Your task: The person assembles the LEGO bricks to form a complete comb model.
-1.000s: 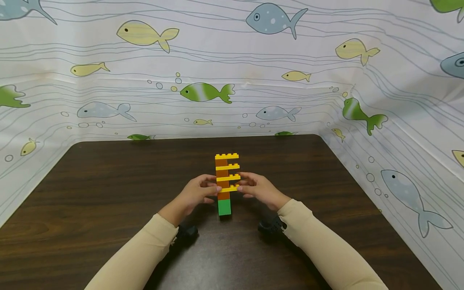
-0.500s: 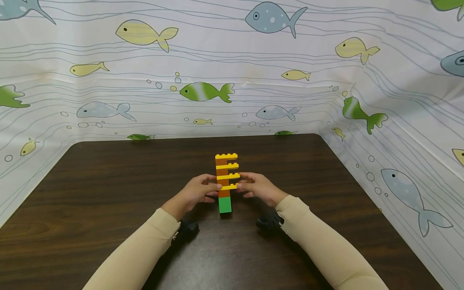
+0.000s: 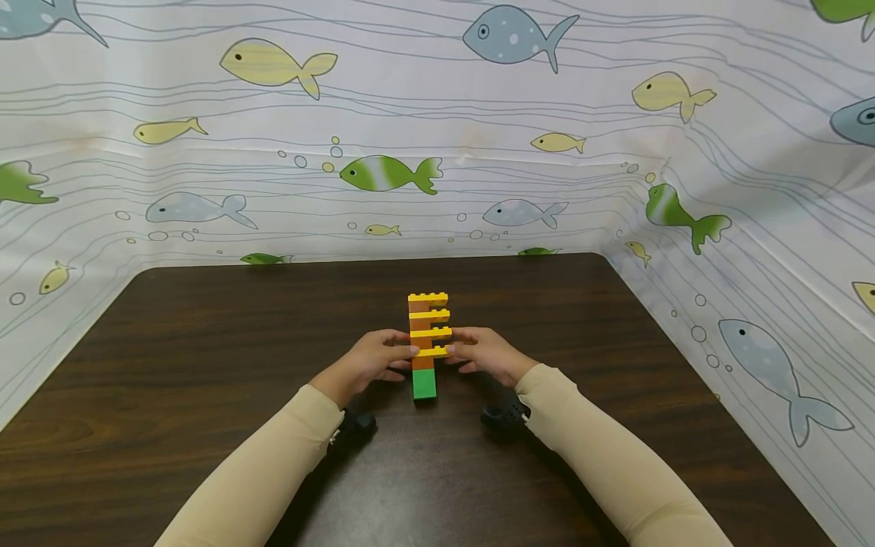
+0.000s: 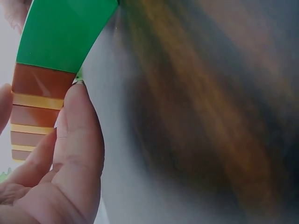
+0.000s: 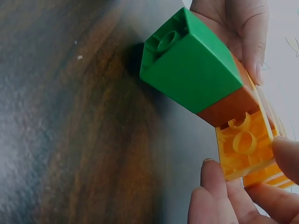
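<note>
Between both hands, in the head view, stands a tower of toy building bricks: a green brick (image 3: pixel 424 384) at the bottom, orange bricks (image 3: pixel 421 324) and thin yellow plates (image 3: pixel 432 333) alternating above. The plates jut out to the right. My left hand (image 3: pixel 369 355) grips the tower's left side, its thumb near the lowest plate. My right hand (image 3: pixel 494 355) pinches the jutting end of the lowest yellow plate (image 5: pixel 245 144). The right wrist view shows the hollow underside of the green brick (image 5: pixel 201 70), so the tower is off the tabletop.
Beneath lies a dark wood-grain table (image 3: pixel 205 365). A white cloth with printed fish (image 3: pixel 390 99) hangs behind it and along the sides. Small black devices sit under the left wrist (image 3: pixel 358 425) and right wrist (image 3: pixel 504 416).
The green brick end has shifted slightly up in the head view, while the top plate has dropped a little. Both hands keep their hold on the tower, and the forearms have moved slightly inward.
</note>
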`<state>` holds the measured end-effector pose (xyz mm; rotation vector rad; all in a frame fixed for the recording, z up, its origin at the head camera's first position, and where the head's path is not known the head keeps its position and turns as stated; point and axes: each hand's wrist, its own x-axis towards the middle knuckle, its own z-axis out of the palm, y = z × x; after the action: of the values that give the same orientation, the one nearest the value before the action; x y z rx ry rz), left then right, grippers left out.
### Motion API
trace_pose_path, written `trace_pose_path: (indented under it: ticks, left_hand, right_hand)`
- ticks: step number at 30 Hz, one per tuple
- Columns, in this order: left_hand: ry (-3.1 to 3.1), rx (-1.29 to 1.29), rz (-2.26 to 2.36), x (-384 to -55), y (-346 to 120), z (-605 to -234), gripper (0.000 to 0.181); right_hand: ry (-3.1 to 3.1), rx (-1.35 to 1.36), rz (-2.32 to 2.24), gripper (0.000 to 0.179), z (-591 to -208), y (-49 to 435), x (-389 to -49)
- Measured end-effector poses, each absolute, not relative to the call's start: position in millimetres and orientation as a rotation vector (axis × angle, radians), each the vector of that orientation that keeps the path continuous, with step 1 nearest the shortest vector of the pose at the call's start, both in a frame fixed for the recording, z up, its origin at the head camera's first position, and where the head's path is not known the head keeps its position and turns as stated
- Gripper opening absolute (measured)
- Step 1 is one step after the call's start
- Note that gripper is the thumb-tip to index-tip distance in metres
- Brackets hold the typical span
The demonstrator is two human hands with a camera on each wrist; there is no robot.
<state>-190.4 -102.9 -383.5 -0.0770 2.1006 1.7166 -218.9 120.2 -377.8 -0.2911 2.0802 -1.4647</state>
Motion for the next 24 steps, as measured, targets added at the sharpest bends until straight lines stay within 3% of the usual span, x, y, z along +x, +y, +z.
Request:
trace_pose_path:
  ticks: [24]
  left_hand:
    - [2.176,-0.142,1.564,-202.0,-97.5,-381.5,0.051]
  right_hand:
    - [2.295,-0.281,-1.301,0.044,-385.2,112.0,-223.7]
